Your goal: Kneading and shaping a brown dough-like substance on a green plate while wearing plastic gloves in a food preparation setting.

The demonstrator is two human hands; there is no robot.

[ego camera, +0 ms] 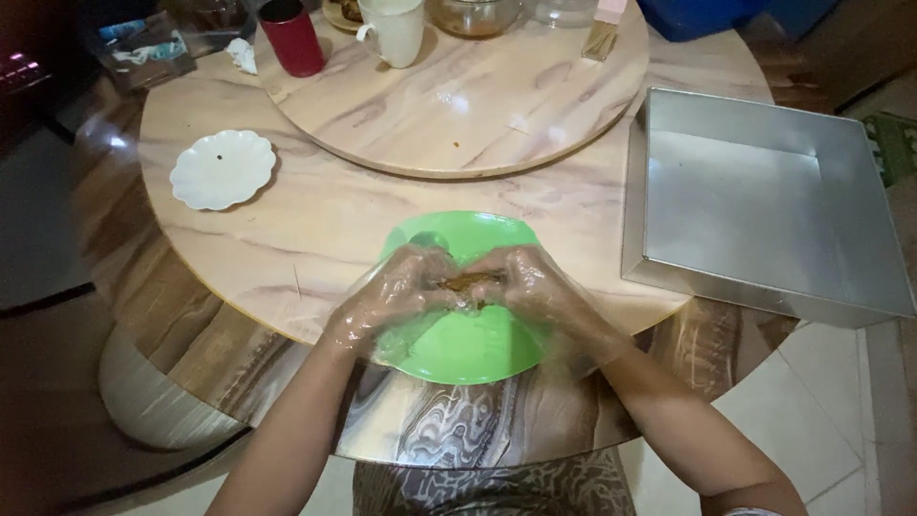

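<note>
Both my hands wear clear plastic gloves and meet over a green plate at the near edge of the round marble table. My left hand and my right hand press together on a small brown lump of food held between the fingertips above the plate.
A large square metal baking pan sits at the right, overhanging the table edge. A white scalloped saucer lies at the left. On the raised turntable at the back stand a red cup, a white mug and glass jars.
</note>
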